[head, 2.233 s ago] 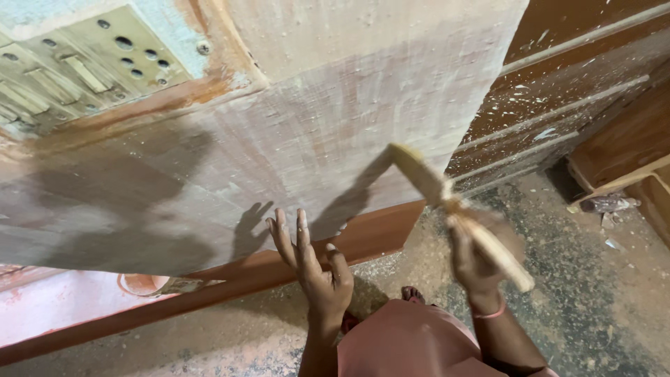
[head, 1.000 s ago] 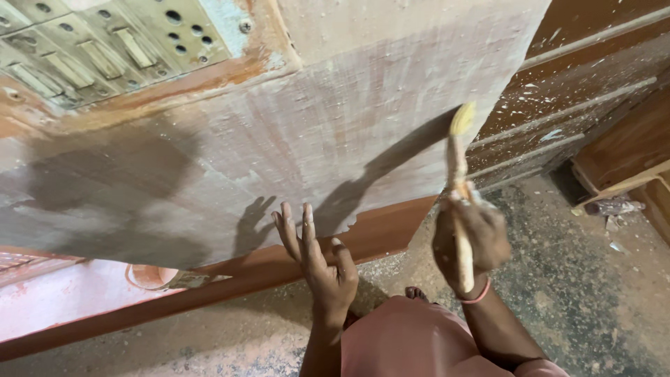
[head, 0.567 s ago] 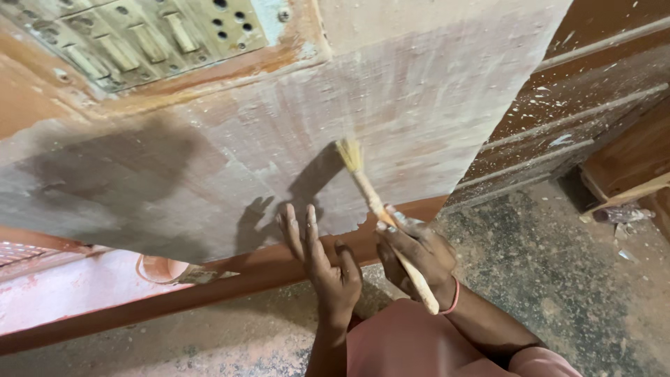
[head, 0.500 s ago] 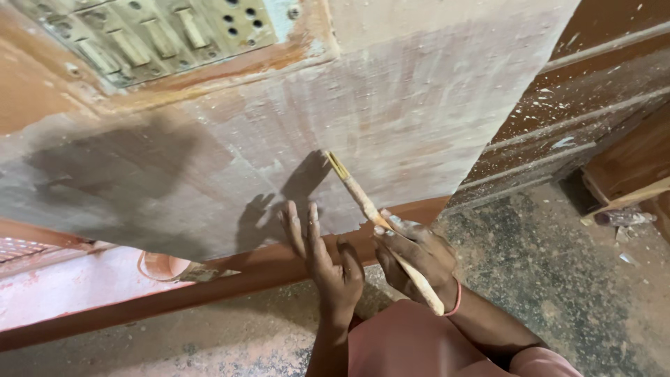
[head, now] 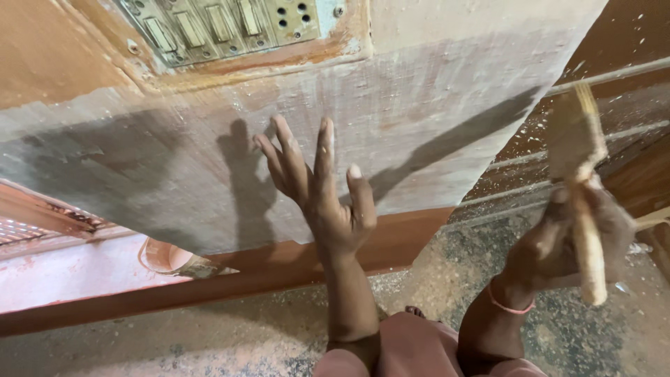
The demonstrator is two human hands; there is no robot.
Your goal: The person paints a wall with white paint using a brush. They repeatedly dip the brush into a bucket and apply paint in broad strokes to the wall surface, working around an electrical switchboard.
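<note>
— What changed?
— Your right hand [head: 569,244] has swung the brush [head: 581,188] off the wall [head: 433,105], out to the right, fist clamped round its handle, bristles up.
— And my left?
— Your left hand [head: 324,195] lies flat on the wall, fingers spread, below the switch plate [head: 223,24]. A bowl [head: 167,257] sits low left.
</note>
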